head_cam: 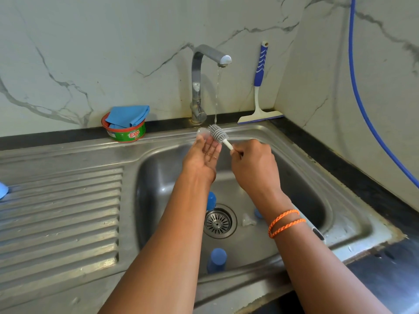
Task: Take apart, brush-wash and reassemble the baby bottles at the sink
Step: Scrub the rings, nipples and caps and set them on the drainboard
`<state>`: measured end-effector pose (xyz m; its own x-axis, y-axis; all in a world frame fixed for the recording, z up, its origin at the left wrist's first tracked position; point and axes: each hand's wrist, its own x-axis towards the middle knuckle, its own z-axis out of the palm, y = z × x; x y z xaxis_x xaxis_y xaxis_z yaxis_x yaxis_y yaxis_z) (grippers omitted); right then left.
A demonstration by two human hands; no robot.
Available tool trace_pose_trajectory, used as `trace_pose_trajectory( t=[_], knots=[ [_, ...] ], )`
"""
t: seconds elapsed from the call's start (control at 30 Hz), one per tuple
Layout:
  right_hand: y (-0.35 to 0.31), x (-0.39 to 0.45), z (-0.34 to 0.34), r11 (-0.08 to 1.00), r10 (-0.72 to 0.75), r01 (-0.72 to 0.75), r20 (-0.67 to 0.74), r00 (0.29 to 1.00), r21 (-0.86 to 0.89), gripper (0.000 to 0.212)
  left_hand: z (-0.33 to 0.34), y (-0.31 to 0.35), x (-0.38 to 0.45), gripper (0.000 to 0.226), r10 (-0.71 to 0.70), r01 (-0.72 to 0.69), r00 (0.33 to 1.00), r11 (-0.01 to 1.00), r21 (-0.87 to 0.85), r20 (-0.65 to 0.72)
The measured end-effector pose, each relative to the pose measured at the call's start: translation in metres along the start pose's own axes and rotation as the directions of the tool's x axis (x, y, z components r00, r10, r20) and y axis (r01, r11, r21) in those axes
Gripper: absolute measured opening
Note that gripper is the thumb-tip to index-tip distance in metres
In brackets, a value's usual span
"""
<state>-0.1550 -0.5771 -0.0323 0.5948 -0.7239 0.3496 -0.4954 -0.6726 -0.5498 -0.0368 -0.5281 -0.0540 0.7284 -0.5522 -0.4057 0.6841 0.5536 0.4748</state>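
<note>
My left hand is raised over the sink basin, palm up, with a clear silicone nipple at its fingertips. My right hand grips the white handle of a grey silicone bottle brush, whose head touches the nipple just under the running water. Down in the basin lie blue bottle parts and a clear piece beside the drain. My arms hide part of the basin floor.
The tap stands behind the basin. A green dish-soap tub with a blue cloth sits at the back left. A blue-handled squeegee leans in the corner. The ribbed drainboard lies left, with a blue item at its edge.
</note>
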Motion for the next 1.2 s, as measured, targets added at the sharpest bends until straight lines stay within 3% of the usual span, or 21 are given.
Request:
trace_pose_trajectory(
  t=[0.1,0.2,0.3,0.5,0.6,0.87,0.97,1.07,1.2],
  knots=[
    [0.002,0.001,0.004,0.997,0.049,-0.050,0.007,0.999,0.066,0.038,0.003,-0.003,-0.004,0.033,-0.042,0.039,0.998,0.998,0.052,0.043],
    [0.002,0.005,0.005,0.991,0.109,-0.107,-0.017,0.994,0.082,0.030,0.005,-0.004,-0.005,0.026,-0.081,0.060,0.990,0.983,0.172,0.118],
    [0.003,0.007,0.007,0.992,0.125,-0.123,-0.048,0.991,0.041,0.027,0.005,-0.001,-0.005,0.019,-0.095,0.071,0.990,0.976,0.208,0.108],
    [0.004,0.008,0.010,0.994,0.086,-0.083,-0.039,0.996,0.077,0.027,0.005,0.000,-0.009,0.013,-0.073,0.072,0.996,0.997,0.005,0.051],
    [-0.004,-0.002,0.008,0.996,0.033,-0.032,-0.002,0.999,0.080,0.035,0.002,0.003,-0.004,0.015,-0.063,0.063,0.998,0.998,-0.013,0.015],
    [-0.007,0.000,0.010,0.992,0.087,-0.086,-0.010,0.996,0.093,0.027,0.004,-0.004,-0.006,0.013,-0.055,0.042,0.997,0.980,0.193,0.062],
    [-0.001,0.005,0.009,0.985,0.130,-0.130,0.005,0.992,0.113,0.025,0.005,-0.003,-0.003,0.012,0.069,-0.101,0.993,0.911,0.399,0.094],
    [0.004,0.011,0.010,0.957,0.224,-0.234,0.077,0.972,0.170,0.025,0.005,-0.001,-0.003,0.007,0.209,-0.238,0.971,0.773,0.588,0.118],
    [0.003,0.016,0.003,0.716,0.408,-0.525,0.334,0.850,0.460,0.021,-0.001,0.003,-0.004,0.006,0.218,-0.262,0.964,0.677,0.688,0.152]
  ],
)
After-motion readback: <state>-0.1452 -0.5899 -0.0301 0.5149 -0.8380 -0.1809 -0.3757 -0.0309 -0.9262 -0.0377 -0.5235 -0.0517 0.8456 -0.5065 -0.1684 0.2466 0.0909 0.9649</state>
